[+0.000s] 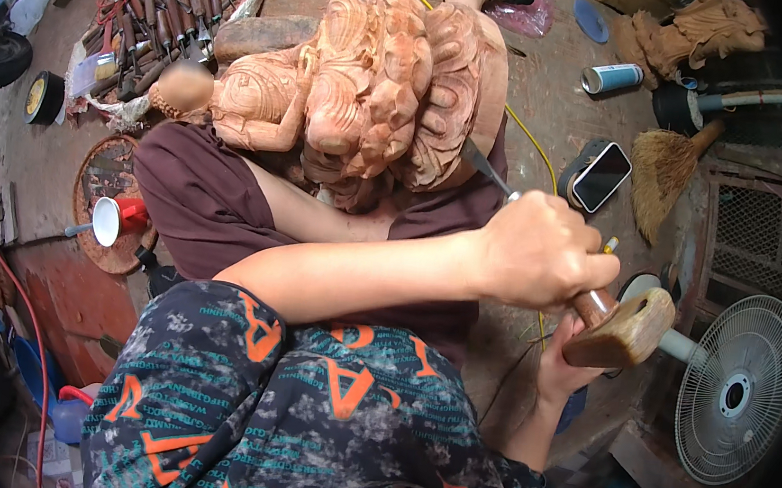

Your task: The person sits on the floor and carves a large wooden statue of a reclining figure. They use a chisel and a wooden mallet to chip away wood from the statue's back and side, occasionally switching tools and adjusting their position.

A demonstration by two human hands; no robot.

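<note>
Across my lap lies a carved wooden figure (pixel 262 111), seated on a base of layered, petal-like carving (pixel 449 98). My left hand (pixel 543 250) reaches over to the right, its fingers wrapped round a chisel. The chisel's metal blade (pixel 489 169) runs up to the base, its tip at the carving's lower right edge. Its brown handle end (pixel 596 307) sticks out below the fist. Right beside that end is the head of a wooden mallet (pixel 625 333), gripped by my right hand (pixel 565 365). The mallet head partly hides my right fingers.
Many wood-handled carving tools (pixel 172 11) lie heaped at the upper left. A red cup (pixel 122 219) sits at left. To the right are a phone (pixel 602 177), a spray can (pixel 611 78), a straw broom (pixel 667 173) and a fan (pixel 736 390). A yellow cable (pixel 539 150) crosses the floor.
</note>
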